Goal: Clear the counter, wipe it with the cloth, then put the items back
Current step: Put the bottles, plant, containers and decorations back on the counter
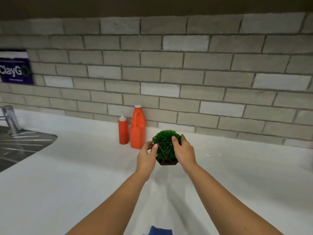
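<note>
Centrally, in the head view, a green plant ball (165,147) in a dark wire-framed holder is grasped from both sides. The left hand (146,157) is curled round its left face and the right hand (184,150) round its right face, with fingertips laid on the foliage. It is located at the white counter (67,175), just right of an orange squeeze bottle (123,132) and a taller orange jug (138,128) set against the tiled wall (186,73). Whether its base rests on the surface cannot be determined. A blue cloth (157,231) is noted at the near edge, and a steel sink drainer (22,146) at far left.

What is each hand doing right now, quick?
Left hand: grips the green plant on its left side.
Right hand: grips the green plant on its right side.
</note>
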{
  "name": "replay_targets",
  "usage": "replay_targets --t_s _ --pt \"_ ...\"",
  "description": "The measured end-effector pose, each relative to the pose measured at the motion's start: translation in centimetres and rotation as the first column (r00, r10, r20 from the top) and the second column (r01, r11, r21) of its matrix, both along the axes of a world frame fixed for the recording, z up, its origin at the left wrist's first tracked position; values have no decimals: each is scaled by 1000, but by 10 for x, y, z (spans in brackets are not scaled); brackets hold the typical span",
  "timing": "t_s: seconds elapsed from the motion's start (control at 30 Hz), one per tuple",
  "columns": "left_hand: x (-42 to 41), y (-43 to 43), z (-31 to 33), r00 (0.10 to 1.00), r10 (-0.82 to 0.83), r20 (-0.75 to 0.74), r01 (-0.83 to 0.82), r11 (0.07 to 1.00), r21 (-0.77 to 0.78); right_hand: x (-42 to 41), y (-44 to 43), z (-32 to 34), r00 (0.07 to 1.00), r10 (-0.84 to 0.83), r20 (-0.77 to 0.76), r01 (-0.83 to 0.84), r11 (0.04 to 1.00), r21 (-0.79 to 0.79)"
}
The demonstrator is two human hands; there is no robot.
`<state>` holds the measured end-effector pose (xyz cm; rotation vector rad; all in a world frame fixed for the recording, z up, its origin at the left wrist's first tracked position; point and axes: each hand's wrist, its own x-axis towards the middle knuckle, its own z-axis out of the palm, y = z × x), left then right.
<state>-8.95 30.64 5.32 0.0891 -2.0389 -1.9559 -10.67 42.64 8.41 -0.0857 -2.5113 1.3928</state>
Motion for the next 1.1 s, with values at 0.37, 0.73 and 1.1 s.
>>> replay_targets --t_s 0.37,0.73,1.1 --pt "-26 -114 -10 990 135 30 -134 991 -23 -43 -118 -17 980 190 55 -190 982 -8" --pt "-96 -224 -8 997 21 81 -14 996 -92 -97 -217 -22 985 100 138 -101 995 5" --pt "-148 -314 -37 984 -58 171 65 997 -35 -141 -303 -51 983 70 168 -74 997 19"
